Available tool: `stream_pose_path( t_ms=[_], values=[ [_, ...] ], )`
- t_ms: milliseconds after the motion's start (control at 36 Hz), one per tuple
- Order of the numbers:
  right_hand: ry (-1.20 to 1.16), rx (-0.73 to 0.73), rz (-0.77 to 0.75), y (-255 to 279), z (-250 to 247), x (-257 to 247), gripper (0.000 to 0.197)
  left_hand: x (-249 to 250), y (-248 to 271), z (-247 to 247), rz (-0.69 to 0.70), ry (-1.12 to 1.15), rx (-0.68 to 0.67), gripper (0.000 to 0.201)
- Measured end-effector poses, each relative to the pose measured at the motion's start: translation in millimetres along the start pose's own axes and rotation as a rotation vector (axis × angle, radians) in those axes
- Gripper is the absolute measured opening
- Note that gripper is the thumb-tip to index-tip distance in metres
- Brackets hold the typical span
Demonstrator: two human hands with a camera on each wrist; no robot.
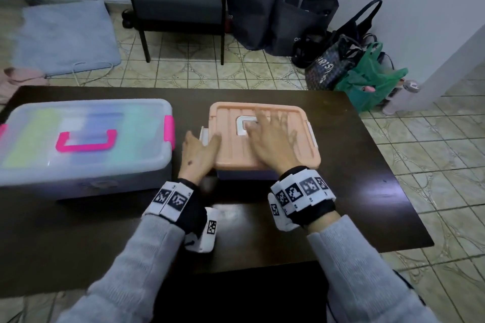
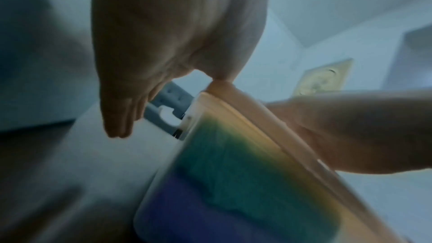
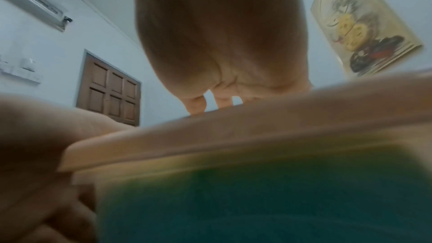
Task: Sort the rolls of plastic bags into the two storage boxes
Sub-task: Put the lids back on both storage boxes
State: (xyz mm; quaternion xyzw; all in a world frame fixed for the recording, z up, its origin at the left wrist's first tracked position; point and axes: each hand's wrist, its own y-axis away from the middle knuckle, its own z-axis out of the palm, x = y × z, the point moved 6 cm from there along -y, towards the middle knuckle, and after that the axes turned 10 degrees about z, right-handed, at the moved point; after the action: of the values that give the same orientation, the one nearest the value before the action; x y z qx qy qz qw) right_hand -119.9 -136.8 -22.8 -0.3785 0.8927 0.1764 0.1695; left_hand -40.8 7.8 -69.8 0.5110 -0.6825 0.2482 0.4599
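Two lidded boxes stood on the dark table (image 1: 367, 191). The peach box (image 1: 265, 136) sat near the table's centre, with a ribbed peach lid, a white handle (image 1: 242, 126) recessed in its top and white latches at its 3 and 9 o'clock sides. Through its translucent wall, the wrist views showed green (image 2: 238, 163) and blue (image 2: 187, 210) masses, presumably rolls; their outlines were too blurred to count. The clear box (image 1: 86, 144) stood at 9 o'clock of the peach box, apart from it, with pink handle (image 1: 86, 140) and pink latches. Yellow, blue and teal shapes showed through its lid, indistinct.

The right hand (image 1: 273, 139) lay flat on the peach lid, fingers spread and straight, partly covering the white handle. The left hand (image 1: 199, 152) was at the lid's 9 o'clock edge, fingers extended and close together beside the white latch (image 2: 168, 112), thumb on the lid rim. Whether the fingers touched the latch could not be told.

Motion blur softened both hands. The clear box's left end was cut off by the frame. The peach box's base was largely hidden beneath its lid and the hands.
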Motion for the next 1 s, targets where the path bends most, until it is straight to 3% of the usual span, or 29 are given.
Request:
stream_pose_path(
  t_ms=[111, 194, 278, 417, 583, 639, 806, 1000],
  values=[
    [0.048, -0.037, -0.101, -1.8, 17.2, -33.7, 0.049, -23.9, 10.2, 9.9, -0.235, 0.421, -0.001, 0.087],
    [0.096, -0.085, -0.109, -4.5, 30.4, -42.1, 0.048, -25.4, 17.3, 21.3, -0.308, 0.727, -0.087, 0.036],
    [0.160, -0.108, -0.103, -4.2, 41.0, -41.6, 0.047, -16.6, 23.2, 21.5, -0.292, 0.812, -0.115, 0.020],
    [0.248, -0.106, -0.121, -3.8, 44.9, -40.0, 0.049, -16.9, 20.1, 18.1, -0.232, 0.877, -0.053, 0.027],
    [0.298, -0.101, -0.112, -4.4, 45.7, -38.8, 0.051, -14.4, 18.6, 15.4, -0.178, 0.871, 0.003, 0.011],
    [0.311, -0.097, -0.105, -5.1, 46.4, -39.0, 0.050, -14.8, 16.8, 14.2, -0.147, 0.863, 0.044, 0.016],
    [0.296, -0.101, -0.097, -5.3, 48.6, -38.7, 0.050, -17.7, 11.9, 16.1, -0.132, 0.811, 0.034, 0.020],
    [0.283, -0.104, -0.111, -5.7, 48.2, -37.6, 0.049, -4.3, 5.5, 6.9, 0.050, 0.596, 0.042, 0.020]
  ],
)
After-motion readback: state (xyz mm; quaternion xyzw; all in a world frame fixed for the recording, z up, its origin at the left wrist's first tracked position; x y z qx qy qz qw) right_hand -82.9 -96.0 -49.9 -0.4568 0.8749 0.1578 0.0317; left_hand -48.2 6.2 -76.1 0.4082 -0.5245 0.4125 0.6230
